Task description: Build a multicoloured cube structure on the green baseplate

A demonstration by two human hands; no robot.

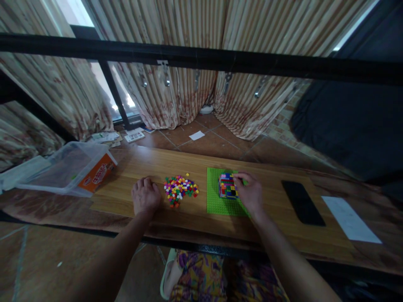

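A block-shaped build of multicoloured toy bricks stands on a green studded baseplate. At its top right edge is my right hand, thumb and forefinger pinched together. Whatever is between those fingertips is too small to make out. My left hand rests on the tabletop with its fingers curled in, and its underside is hidden. Just right of it lies a loose pile of small coloured bricks, with one yellow brick apart at the back.
A clear plastic tub with an orange label stands at the table's left. On the right lie a black phone and a white sheet of paper. A dark metal bar crosses above the far side, before striped curtains.
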